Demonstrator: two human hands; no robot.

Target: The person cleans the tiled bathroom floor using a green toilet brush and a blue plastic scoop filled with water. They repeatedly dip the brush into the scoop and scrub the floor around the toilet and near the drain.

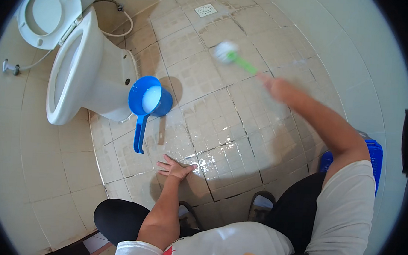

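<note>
My right hand [278,88] is closed around the green handle of a toilet brush [243,63], its arm stretched forward. The brush's white round head [226,51] is over the tiled floor [207,72], blurred; contact with the tiles is hard to tell. With fingers spread, my left hand [177,168] is low over the wet tiles and holds nothing; I cannot tell whether it rests on them. Beyond it a blue plastic dipper [167,103] stands on the floor, its handle towards me. Whitish liquid [151,99] shows inside the dipper.
A white toilet [99,70] with its lid and seat raised stands at the left. A hose [131,26] loops behind it. The square floor drain [206,10] lies far ahead. Behind my right arm is a blue plastic basket [374,160] by the tiled wall [361,90].
</note>
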